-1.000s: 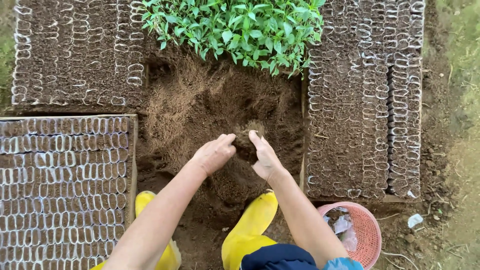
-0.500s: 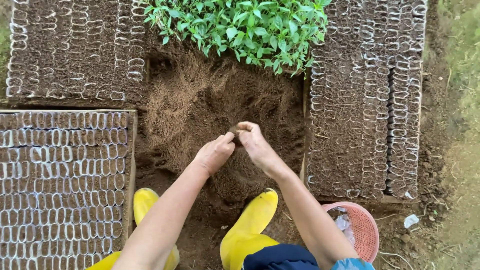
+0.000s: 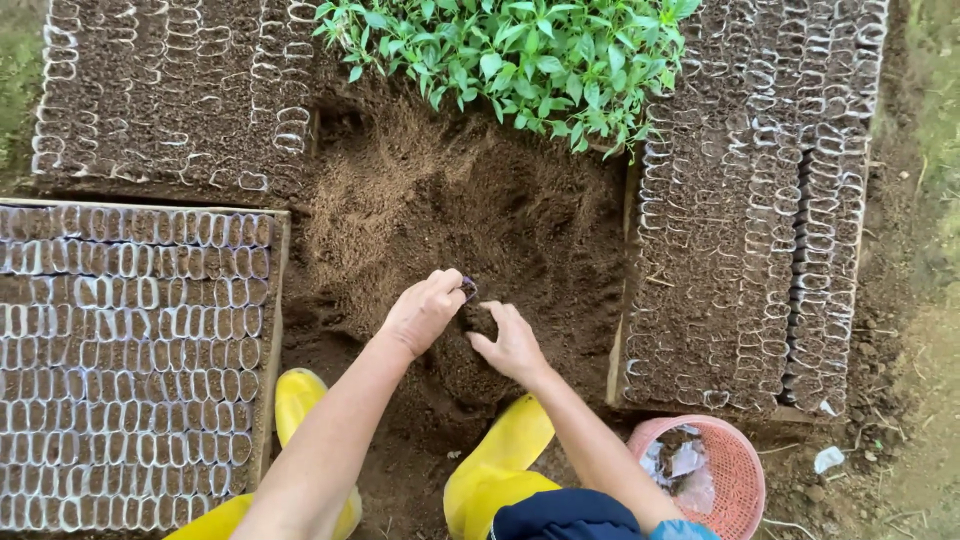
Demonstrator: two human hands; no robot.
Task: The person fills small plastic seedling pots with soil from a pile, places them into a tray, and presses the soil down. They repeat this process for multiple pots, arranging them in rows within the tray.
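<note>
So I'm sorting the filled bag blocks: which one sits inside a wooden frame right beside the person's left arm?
The lower-left block. It has a wooden frame edge, and the left hand works the soil pile beside it; the others lie top left and right.

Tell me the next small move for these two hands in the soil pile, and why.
Probably scoop loose soil with the right hand into the small soil-filled bag pinched by the left hand. The small dark bag sits at the left fingertips, the right palm lies open on the brown soil heap, and rows of filled bags flank it.
</note>
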